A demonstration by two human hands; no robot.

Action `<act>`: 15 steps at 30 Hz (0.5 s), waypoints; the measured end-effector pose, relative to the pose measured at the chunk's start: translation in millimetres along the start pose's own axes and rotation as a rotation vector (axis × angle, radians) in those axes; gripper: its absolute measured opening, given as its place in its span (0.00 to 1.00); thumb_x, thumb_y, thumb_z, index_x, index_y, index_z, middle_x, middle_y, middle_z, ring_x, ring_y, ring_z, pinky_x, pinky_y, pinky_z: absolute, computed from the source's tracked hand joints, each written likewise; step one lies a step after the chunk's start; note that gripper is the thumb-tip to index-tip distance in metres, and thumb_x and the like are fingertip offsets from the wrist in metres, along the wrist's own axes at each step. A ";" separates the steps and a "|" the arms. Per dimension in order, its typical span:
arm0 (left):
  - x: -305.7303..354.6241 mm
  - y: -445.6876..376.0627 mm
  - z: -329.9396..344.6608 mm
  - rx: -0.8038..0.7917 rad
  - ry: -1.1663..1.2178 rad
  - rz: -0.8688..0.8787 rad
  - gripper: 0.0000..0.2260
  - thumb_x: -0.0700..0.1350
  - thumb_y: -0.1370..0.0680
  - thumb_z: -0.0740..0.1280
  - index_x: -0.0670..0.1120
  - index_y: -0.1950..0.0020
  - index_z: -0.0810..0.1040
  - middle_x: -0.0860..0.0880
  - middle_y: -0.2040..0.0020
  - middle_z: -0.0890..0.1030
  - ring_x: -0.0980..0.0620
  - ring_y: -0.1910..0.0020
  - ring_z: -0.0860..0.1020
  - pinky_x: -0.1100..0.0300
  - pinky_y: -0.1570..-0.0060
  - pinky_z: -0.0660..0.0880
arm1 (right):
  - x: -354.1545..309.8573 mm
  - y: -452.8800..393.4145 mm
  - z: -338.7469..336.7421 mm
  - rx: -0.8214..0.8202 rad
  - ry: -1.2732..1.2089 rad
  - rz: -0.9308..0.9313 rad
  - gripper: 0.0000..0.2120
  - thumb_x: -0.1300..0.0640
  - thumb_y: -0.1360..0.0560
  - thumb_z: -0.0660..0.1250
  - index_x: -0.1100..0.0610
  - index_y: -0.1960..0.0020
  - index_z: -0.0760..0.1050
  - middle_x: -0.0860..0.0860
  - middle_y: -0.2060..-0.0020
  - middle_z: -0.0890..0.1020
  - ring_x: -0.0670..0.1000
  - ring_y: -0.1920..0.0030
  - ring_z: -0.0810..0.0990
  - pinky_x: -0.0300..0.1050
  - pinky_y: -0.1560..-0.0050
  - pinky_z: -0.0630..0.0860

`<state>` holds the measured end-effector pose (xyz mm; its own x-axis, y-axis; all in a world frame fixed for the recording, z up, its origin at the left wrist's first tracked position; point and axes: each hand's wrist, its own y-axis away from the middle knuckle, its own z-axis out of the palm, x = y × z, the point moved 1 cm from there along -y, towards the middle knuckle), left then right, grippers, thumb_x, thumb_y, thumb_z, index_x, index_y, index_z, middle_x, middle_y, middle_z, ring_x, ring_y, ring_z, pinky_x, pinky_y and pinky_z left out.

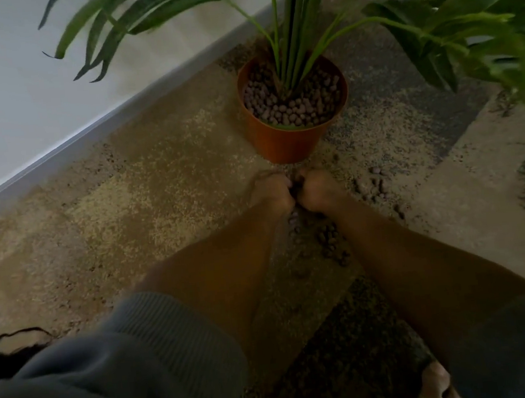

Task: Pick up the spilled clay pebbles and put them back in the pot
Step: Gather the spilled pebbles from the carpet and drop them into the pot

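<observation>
Round, rough clay pebbles (293,185) are cupped between the left hand (271,191) and right hand (316,190) — both grips curled round them — mid-frame, just below the smooth orange pot (284,142).

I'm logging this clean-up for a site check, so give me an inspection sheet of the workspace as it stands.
Surface: patchy brown and grey carpet, blurred.
Job's things: orange pot upright, filled with clay pebbles around a green plant; spilled pebbles lie between the forearms, more to the right of the hands.
Clutter: nothing seen.
Grippers: left hand and right hand meet on the carpet just in front of the pot, fingers curled around a scoop of pebbles.
Cables: nothing seen.
Surroundings: pale wall with skirting board along the left; grey sleeves pushed up.
</observation>
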<state>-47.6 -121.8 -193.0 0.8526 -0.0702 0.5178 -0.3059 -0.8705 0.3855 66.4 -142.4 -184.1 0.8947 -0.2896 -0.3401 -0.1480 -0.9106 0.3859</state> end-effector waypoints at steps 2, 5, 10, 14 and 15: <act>-1.3 1.7 1.6 0.024 0.007 0.004 0.12 0.40 0.27 0.68 0.49 0.45 0.82 0.46 0.41 0.80 0.46 0.42 0.78 0.56 0.41 0.75 | 0.5 1.7 1.7 -0.014 -0.018 -0.013 0.06 0.56 0.26 0.66 0.56 0.50 0.77 0.58 0.44 0.77 0.57 0.49 0.78 0.42 0.56 0.69; -3.9 7.4 3.3 0.028 -0.006 0.014 0.10 0.41 0.27 0.68 0.50 0.48 0.81 0.47 0.43 0.80 0.46 0.43 0.77 0.54 0.42 0.75 | -1.6 5.0 -1.3 -0.074 0.030 -0.029 0.08 0.55 0.27 0.67 0.56 0.49 0.78 0.57 0.46 0.77 0.55 0.51 0.76 0.42 0.57 0.69; -5.2 18.5 -0.9 -0.067 -0.093 0.080 0.10 0.46 0.31 0.70 0.50 0.50 0.82 0.47 0.50 0.81 0.47 0.50 0.79 0.57 0.52 0.75 | -9.6 15.1 -10.5 -0.237 0.175 -0.069 0.11 0.54 0.25 0.65 0.57 0.46 0.80 0.57 0.45 0.80 0.57 0.46 0.78 0.46 0.47 0.76; -1.2 28.8 -3.6 -0.127 -0.199 0.109 0.09 0.49 0.32 0.69 0.50 0.54 0.83 0.49 0.54 0.81 0.48 0.51 0.79 0.57 0.50 0.75 | -13.2 30.0 -11.4 -0.335 0.208 -0.110 0.07 0.60 0.27 0.67 0.55 0.50 0.78 0.57 0.46 0.79 0.57 0.45 0.78 0.46 0.48 0.77; -1.1 30.8 -3.7 -0.130 -0.234 0.124 0.09 0.50 0.33 0.70 0.51 0.55 0.83 0.49 0.55 0.81 0.48 0.51 0.79 0.56 0.48 0.74 | -13.7 34.3 -10.9 -0.338 0.203 -0.121 0.06 0.61 0.29 0.68 0.53 0.54 0.78 0.56 0.49 0.79 0.56 0.47 0.79 0.45 0.52 0.76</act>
<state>-59.5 -146.8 -178.9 0.8753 -0.2954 0.3828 -0.4525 -0.7794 0.4333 53.6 -166.4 -156.9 0.9672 -0.0916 -0.2368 0.0795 -0.7765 0.6251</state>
